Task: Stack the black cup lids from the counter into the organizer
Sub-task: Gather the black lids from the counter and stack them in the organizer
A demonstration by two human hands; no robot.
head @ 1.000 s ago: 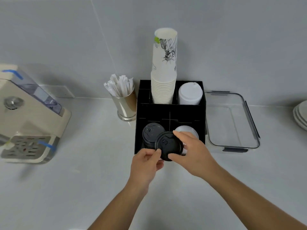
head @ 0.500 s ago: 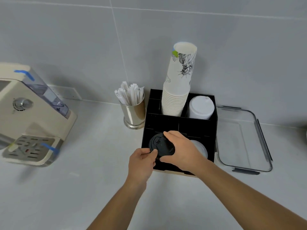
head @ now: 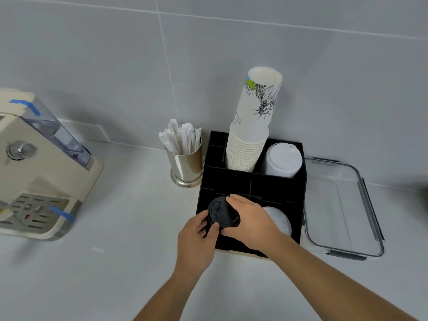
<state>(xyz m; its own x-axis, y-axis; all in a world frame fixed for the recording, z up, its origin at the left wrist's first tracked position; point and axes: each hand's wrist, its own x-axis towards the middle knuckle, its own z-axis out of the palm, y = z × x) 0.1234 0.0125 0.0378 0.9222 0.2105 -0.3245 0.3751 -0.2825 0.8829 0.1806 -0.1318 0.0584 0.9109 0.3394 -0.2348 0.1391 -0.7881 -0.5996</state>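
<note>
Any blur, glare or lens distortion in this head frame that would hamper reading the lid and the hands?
Head view: lighting is soft and even, shadows faint. The black lid and both hands, left and right, read fairly sharp. Wide-angle bending tilts the paper cup stack and wall tile lines. Mild glare on the metal holder; the far right edge darkens.

Pale bench (head: 115, 274), bearing a black organizer (head: 254, 181). Left of it, a steel cup (head: 185, 165), then a coffee machine (head: 34, 181). Right, touching, a clear container (head: 342, 205).

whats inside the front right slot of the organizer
Whitish lids sit in the organizer's front right slot, partly covered by the right hand. How many cannot be seen.
</note>
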